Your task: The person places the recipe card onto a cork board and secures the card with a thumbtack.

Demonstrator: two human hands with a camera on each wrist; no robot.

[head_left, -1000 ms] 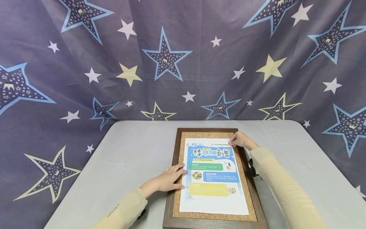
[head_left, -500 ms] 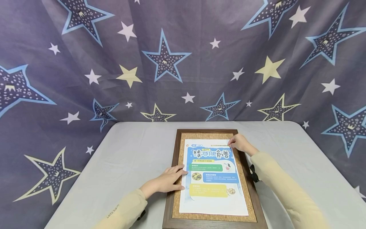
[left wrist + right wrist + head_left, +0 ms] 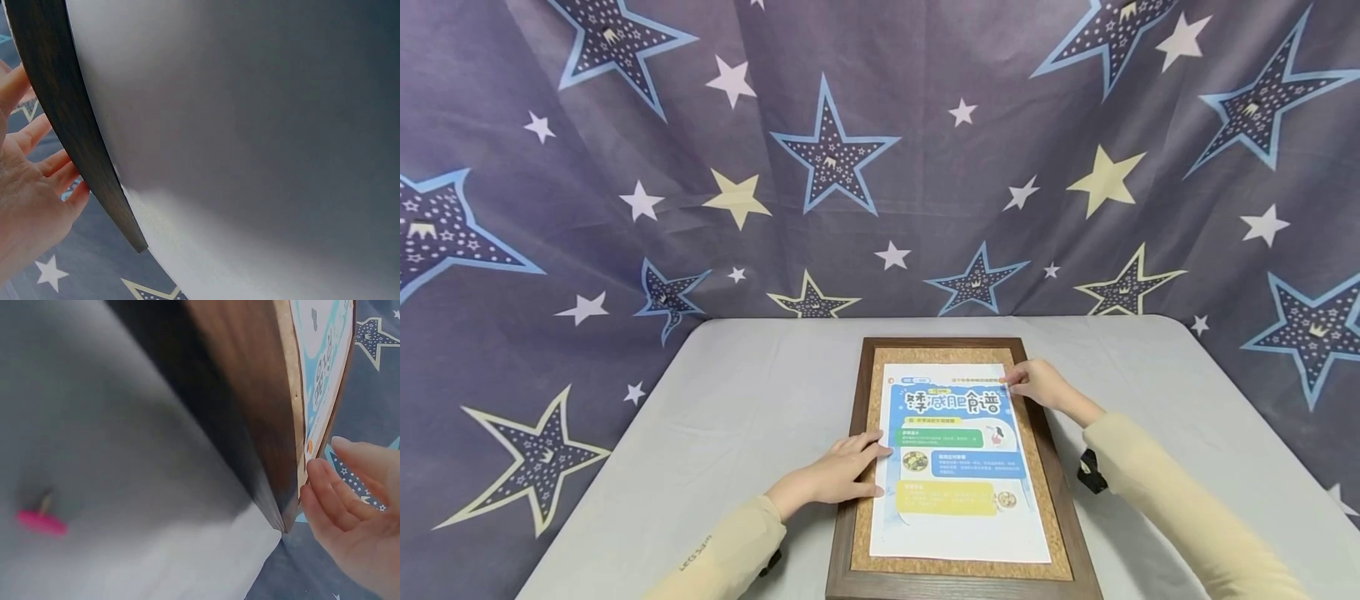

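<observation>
A printed poster [image 3: 959,533] with coloured panels lies on a cork board [image 3: 947,356] in a brown wooden frame. My left hand [image 3: 833,473] rests across the frame's left side, fingers spread, fingertips on the poster's left edge. In the left wrist view the frame hides those fingertips. My right hand [image 3: 1047,387] is at the upper right corner, beside a small orange pushpin [image 3: 309,447] at the poster's corner. Its thumb and index finger stand apart in the right wrist view, with nothing visible between them. Another small orange spot shows at the poster's upper left; I cannot tell whether it is a pin.
The frame stands on a table with a pale grey cloth [image 3: 760,375]. On the cloth to the right of the frame lies a pink thumbtack [image 3: 41,522], point up. A dark curtain [image 3: 880,100] printed with stars hangs behind the table.
My right hand has let go of the orange pushpin and drawn slightly right and down from the corner. My left hand and the poster stay in place.
</observation>
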